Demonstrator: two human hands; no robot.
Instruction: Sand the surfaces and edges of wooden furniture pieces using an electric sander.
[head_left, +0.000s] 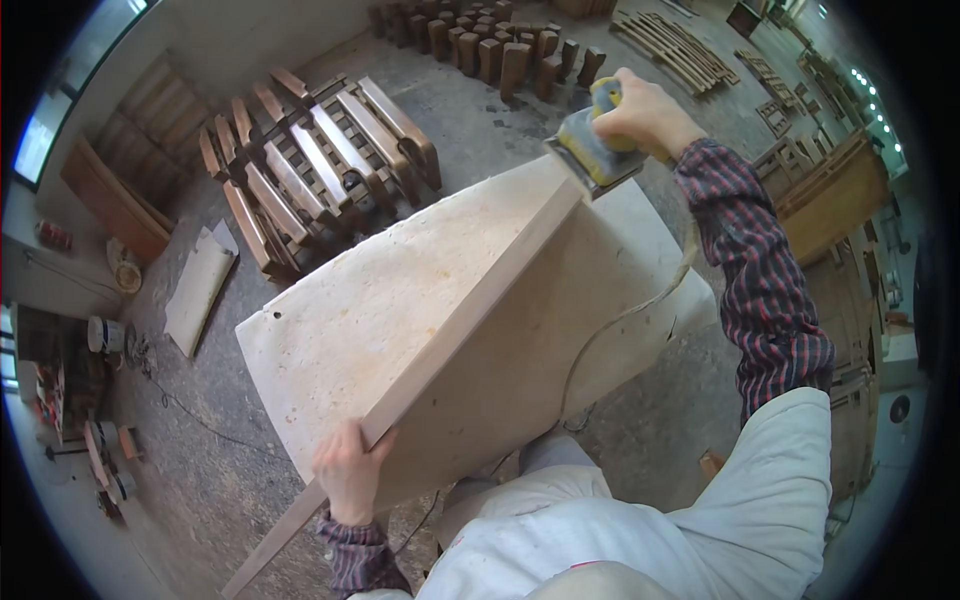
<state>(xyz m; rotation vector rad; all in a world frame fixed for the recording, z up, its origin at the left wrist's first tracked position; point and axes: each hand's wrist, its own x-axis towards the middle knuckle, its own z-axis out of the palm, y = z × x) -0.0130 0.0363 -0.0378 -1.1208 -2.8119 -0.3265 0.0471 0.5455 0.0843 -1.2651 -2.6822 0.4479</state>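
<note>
A long, narrow wooden board (465, 315) lies diagonally across a pale, worn covering on a work table (360, 285), its near end jutting past the left edge. My left hand (349, 465) grips the board close to that edge, fingers wrapped over it. At the board's far end my right hand (641, 112) holds a yellow and grey electric sander (596, 150) by its top. The sander's flat pad sits at the board's end; whether it touches the wood I cannot tell. A cord (630, 311) runs from the sander over the table towards my body.
Stacked wooden furniture parts (315, 172) stand just beyond the table. Short wooden blocks (491, 56) crowd the floor behind. A pale sheet (201, 289) lies on the floor at left, and a thin cable (217, 431) crosses the floor. Large wooden panels (836, 195) lean at right.
</note>
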